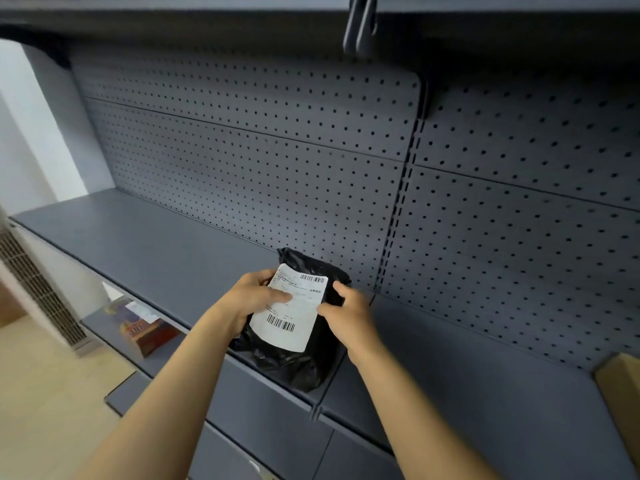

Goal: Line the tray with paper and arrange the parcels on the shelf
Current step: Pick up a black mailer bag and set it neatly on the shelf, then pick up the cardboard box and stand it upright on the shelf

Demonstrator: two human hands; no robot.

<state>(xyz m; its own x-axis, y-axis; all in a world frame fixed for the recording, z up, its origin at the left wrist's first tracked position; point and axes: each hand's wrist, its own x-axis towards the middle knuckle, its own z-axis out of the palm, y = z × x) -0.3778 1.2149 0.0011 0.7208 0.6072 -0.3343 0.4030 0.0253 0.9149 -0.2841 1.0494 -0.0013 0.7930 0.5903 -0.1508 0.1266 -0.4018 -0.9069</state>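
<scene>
A black plastic parcel [294, 362] with a white shipping label [291, 310] stands tilted on the dark grey shelf [166, 251], near the seam between two shelf sections. My left hand [254, 299] grips its left edge, thumb across the label. My right hand [346, 313] holds its right edge, fingers on the black plastic. No tray or lining paper is in view.
A perforated grey back panel [263, 168] rises behind the shelf. A brown cardboard box [621, 393] sits at the far right of the shelf. On the lower shelf at left lies a colourful box [143, 329]. A white floor-standing unit with a grille [38, 289] stands at the left.
</scene>
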